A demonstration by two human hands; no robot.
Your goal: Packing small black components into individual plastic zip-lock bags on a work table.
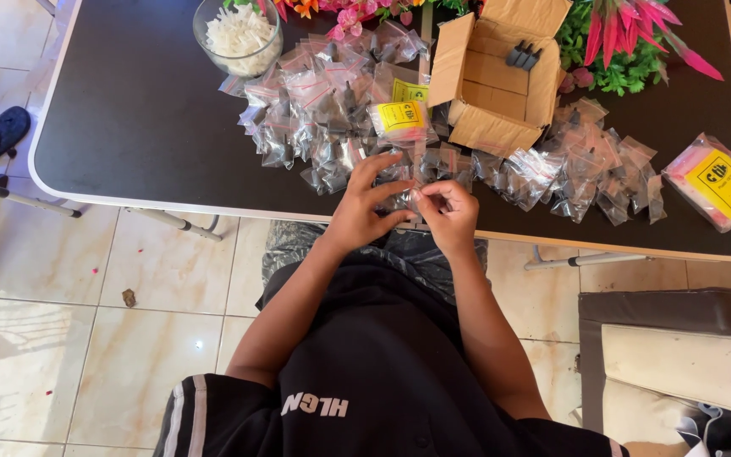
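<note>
- Black shirt (382, 381) with white sleeve stripes sat nearest the camera.
- Left hand (361, 207) and right hand (450, 211) met at the near table (129, 110) edge, fingers pinched on one small clear bag (403, 196) held between them, over the edge.
- Heaps of sealed clear bags (315, 110) holding small dark parts spread left and right (585, 169) of the hands.
- Open cardboard box (492, 76) held a few dark grey pieces (522, 55).
- Glass bowl (237, 34) held white bits.
- Packet with yellow label (717, 182) lay far right; another (401, 118) sat on the heap.
- Artificial flowers (628, 38) behind.
</note>
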